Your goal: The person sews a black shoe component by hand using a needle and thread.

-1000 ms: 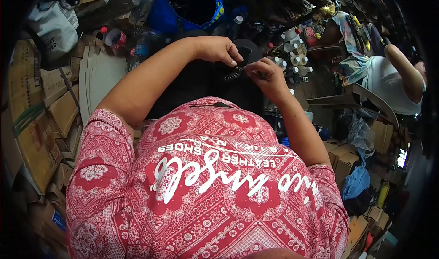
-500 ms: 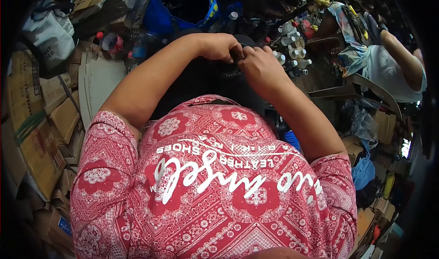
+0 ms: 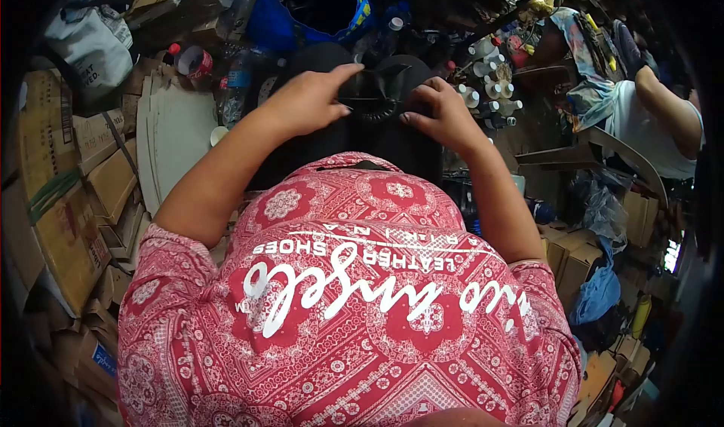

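Observation:
A black object with a ridged, curved edge [image 3: 379, 116] lies over my dark-clothed lap, between my hands. Its kind is hard to make out against the dark cloth. My left hand [image 3: 317, 99] is at its left side, index finger and thumb stretched apart, the index fingertip close to the object's upper part. On the other side, my right hand [image 3: 443, 114] has curled fingers, with thumb and fingertips at the object's right edge. Whether that hand grips it firmly is partly hidden.
A blue bag [image 3: 309, 31] stands open ahead. Several plastic bottles [image 3: 494, 88] lie at the right front, near another person's arm [image 3: 667, 110]. Flattened cardboard [image 3: 64, 201] is stacked at left. A white bag [image 3: 90, 50] sits at the far left.
My hands were together over the black object and have moved apart. The left went left and opened its fingers; the right shifted slightly down. More of the object shows.

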Motion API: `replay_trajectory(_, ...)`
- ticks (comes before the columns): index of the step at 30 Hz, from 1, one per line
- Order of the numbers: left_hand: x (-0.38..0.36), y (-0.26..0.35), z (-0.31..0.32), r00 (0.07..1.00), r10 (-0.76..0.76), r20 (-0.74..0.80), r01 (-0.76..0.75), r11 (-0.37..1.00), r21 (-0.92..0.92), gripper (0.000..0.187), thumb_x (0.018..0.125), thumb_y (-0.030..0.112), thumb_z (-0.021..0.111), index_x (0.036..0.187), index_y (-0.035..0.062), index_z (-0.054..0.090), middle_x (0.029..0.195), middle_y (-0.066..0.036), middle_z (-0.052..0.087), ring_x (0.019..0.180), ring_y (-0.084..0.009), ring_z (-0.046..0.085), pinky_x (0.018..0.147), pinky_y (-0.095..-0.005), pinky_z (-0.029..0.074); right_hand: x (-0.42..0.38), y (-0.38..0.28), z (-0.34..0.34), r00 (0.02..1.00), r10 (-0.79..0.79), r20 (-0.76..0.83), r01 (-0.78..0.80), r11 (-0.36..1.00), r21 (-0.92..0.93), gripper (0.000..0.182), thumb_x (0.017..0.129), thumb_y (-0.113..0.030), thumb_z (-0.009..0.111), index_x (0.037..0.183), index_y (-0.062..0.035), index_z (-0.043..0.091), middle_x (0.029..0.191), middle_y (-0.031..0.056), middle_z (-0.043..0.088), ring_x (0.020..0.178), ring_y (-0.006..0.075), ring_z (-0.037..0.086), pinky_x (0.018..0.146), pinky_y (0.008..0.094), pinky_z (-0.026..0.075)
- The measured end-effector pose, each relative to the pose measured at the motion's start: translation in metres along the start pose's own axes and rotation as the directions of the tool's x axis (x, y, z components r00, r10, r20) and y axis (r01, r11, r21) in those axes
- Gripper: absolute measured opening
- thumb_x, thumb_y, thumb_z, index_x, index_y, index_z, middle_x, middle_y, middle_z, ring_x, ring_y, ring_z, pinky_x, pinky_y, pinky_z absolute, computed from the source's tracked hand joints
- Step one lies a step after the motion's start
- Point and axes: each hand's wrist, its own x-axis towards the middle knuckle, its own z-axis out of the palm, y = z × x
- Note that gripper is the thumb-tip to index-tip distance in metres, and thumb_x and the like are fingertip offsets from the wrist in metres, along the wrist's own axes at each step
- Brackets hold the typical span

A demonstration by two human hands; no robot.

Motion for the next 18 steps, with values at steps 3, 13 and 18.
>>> replay_trajectory(3,0.003,-0.058,0.003,0.919,0.174,-0.355,-0.135,0.982,0.133,0.041,0.079,0.009,0.065,0.119,0.0069,0.056,0.089,-0.016,0.065,0.086,-0.0262,0.064,0.078,-0.0343,0.049,0.008,0.019,0.014,0.99,-0.083,-0.114,0.066,0.987,-0.145,0.032,0.092,-0.031,0.055,0.078,-0.0032,0.061,0.088,0.008,0.059,0.079,0.0205,0.059,0.077,0.0317,0.045)
replay_trajectory(13,0.045,-0.049,0.017,0.998,0.052,0.046,0.062,-0.356,-0.933,0.039,0.1,0.032,0.036,0.066,0.0129,0.04,0.058,0.001,0.038,0.048,-0.013,0.039,0.075,-0.035,0.044,-0.005,0.033,0.011,0.989,0.003,0.146,-0.136,-0.348,0.928,0.045,0.099,-0.04,0.037,0.064,-0.0115,0.044,0.055,0.0012,0.039,0.055,0.0157,0.042,0.074,0.0351,0.043)
replay_trajectory(18,0.04,-0.043,0.006,0.973,-0.211,0.096,0.066,-0.148,-0.987,0.035,0.099,0.03,0.037,0.071,0.0117,0.046,0.06,0.0,0.044,0.052,-0.0141,0.043,0.077,-0.0382,0.047,-0.019,0.022,0.014,0.97,0.187,0.154,-0.116,-0.199,0.973,0.043,0.098,-0.039,0.041,0.065,-0.0114,0.043,0.056,0.0014,0.039,0.057,0.0169,0.042,0.079,0.0392,0.043)
